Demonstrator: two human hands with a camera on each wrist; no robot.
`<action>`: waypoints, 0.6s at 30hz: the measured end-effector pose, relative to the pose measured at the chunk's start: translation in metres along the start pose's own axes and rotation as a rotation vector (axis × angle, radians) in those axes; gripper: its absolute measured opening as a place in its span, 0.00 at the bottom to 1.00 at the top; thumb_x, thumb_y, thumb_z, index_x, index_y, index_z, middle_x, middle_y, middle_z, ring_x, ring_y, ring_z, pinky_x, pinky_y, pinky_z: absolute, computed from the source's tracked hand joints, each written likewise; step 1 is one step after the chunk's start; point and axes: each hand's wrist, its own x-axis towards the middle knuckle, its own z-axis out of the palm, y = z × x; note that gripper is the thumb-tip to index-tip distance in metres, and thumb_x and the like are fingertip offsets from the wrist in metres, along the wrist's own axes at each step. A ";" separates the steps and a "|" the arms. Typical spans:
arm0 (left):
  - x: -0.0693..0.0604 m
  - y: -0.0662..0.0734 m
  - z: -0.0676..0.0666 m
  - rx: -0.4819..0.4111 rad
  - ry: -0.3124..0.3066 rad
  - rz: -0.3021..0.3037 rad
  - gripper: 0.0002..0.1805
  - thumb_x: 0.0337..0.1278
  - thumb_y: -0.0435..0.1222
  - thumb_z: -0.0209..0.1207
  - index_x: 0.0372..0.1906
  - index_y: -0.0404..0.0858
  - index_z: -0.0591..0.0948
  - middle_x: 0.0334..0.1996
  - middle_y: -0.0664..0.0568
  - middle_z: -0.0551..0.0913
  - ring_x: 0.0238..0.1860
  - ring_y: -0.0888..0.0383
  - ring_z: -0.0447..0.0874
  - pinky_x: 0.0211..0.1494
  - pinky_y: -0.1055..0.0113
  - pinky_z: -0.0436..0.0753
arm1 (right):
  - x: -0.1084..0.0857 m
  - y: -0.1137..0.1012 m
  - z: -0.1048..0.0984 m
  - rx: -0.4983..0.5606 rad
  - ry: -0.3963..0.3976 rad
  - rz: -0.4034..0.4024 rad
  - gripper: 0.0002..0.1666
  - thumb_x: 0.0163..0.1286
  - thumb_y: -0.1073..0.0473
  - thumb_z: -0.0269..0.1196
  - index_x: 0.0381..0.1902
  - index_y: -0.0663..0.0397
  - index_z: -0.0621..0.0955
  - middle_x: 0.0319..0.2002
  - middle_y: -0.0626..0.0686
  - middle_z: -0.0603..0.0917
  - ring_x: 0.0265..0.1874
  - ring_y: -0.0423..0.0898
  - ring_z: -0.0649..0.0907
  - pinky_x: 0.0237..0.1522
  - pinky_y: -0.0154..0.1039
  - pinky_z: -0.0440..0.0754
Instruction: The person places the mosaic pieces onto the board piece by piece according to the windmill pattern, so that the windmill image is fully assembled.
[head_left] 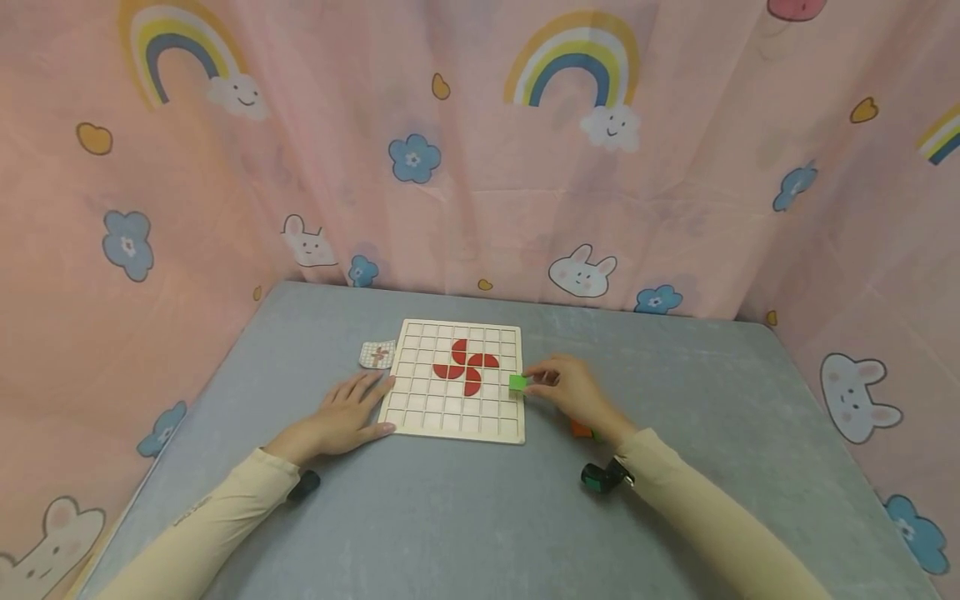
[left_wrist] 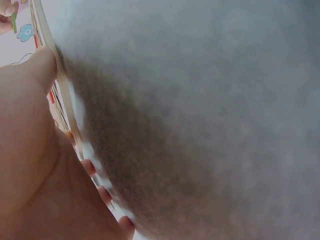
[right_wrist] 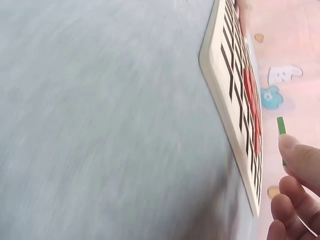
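A pale wooden grid board lies on the grey-blue table. Four-way around its middle, red rounded pieces form a pinwheel. My right hand pinches a small green square tile by its edge, above the board's right border; the right wrist view shows the tile edge-on between thumb and finger. At the board's left side my left hand lies with fingers spread, thumb and fingertips touching the edge. In the left wrist view the thumb rests against the board's rim.
A small card with a printed grid and red pinwheel lies left of the board. Orange and green pieces sit on the table, partly hidden beneath the right wrist. A pink patterned curtain stands behind the table.
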 end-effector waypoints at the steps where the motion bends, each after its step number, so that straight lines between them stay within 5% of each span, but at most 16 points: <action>1: 0.000 0.000 0.000 -0.001 0.001 0.001 0.44 0.69 0.57 0.51 0.79 0.40 0.51 0.79 0.38 0.48 0.79 0.34 0.43 0.76 0.32 0.47 | 0.002 -0.002 0.002 0.007 0.001 -0.003 0.13 0.58 0.56 0.75 0.42 0.50 0.89 0.32 0.50 0.84 0.31 0.42 0.79 0.32 0.33 0.75; 18: 0.000 -0.002 0.000 -0.003 0.006 0.013 0.44 0.69 0.58 0.51 0.79 0.39 0.51 0.79 0.36 0.48 0.78 0.33 0.42 0.75 0.32 0.47 | 0.024 -0.029 0.042 0.068 -0.020 -0.103 0.14 0.56 0.56 0.75 0.40 0.53 0.89 0.30 0.49 0.82 0.27 0.40 0.77 0.31 0.30 0.74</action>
